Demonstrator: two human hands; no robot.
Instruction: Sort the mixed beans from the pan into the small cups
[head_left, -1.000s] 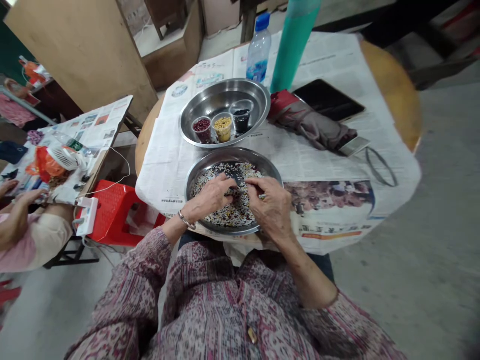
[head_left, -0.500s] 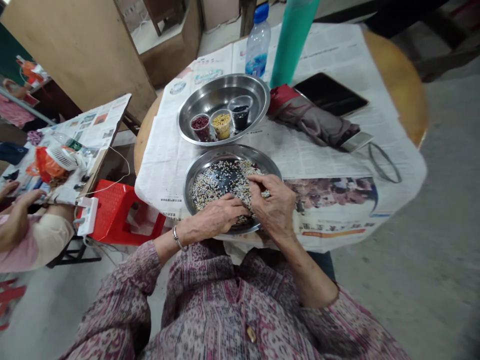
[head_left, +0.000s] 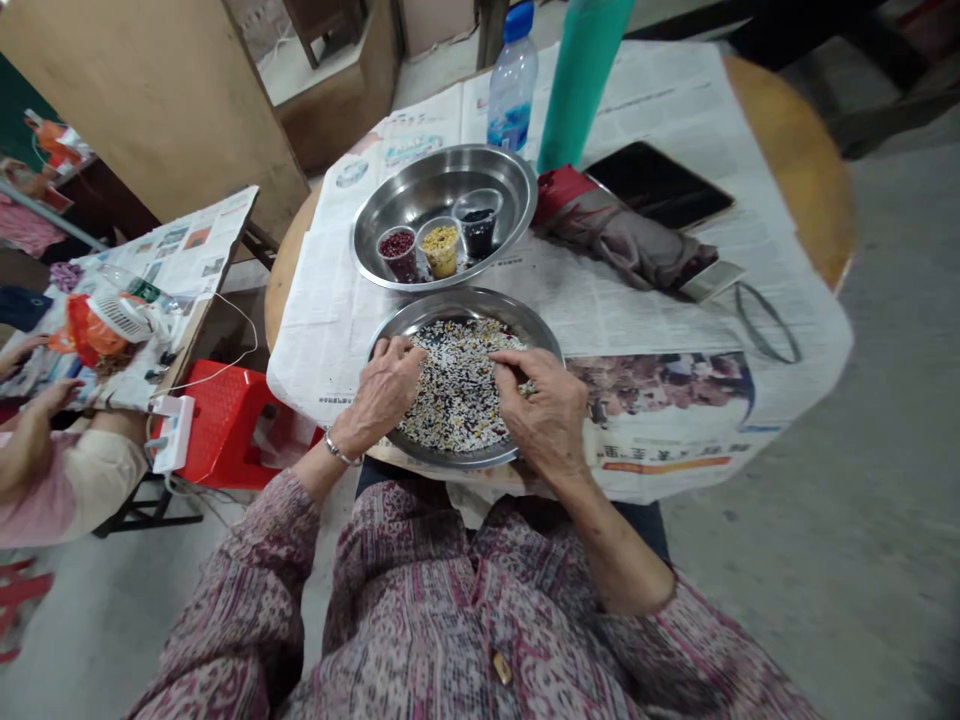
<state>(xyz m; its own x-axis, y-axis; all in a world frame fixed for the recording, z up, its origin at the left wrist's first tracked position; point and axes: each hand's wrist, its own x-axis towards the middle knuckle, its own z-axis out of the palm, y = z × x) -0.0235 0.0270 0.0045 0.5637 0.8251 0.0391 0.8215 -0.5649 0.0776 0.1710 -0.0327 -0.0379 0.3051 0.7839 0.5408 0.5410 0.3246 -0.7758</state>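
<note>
A steel basin [head_left: 480, 297] in front of me holds a spread layer of mixed grains [head_left: 461, 385], mostly white with dark, yellow and reddish bits. My left hand [head_left: 388, 392] lies over its left rim, fingers curled down at the edge of the grains; what they hold, if anything, is hidden. On the right side my right hand [head_left: 544, 405] has thumb and forefinger bent together over the grains, and I cannot make out anything between them. Behind stands a second basin [head_left: 420, 180] with clear cups of dark red beans [head_left: 397, 250], yellow grains [head_left: 440, 248] and black grains [head_left: 478, 232].
Newspaper [head_left: 322, 310] covers the round table [head_left: 817, 170]. A water bottle [head_left: 513, 85], a green bottle [head_left: 585, 85], a folded umbrella [head_left: 615, 235] and a dark tablet [head_left: 660, 185] stand or lie beyond the basins. Left are a red stool [head_left: 225, 420] and another person's hand [head_left: 56, 395].
My left hand has moved from the basin's front middle to its left rim. The grains now spread more evenly over the dark bottom. The right hand has stayed nearly in place.
</note>
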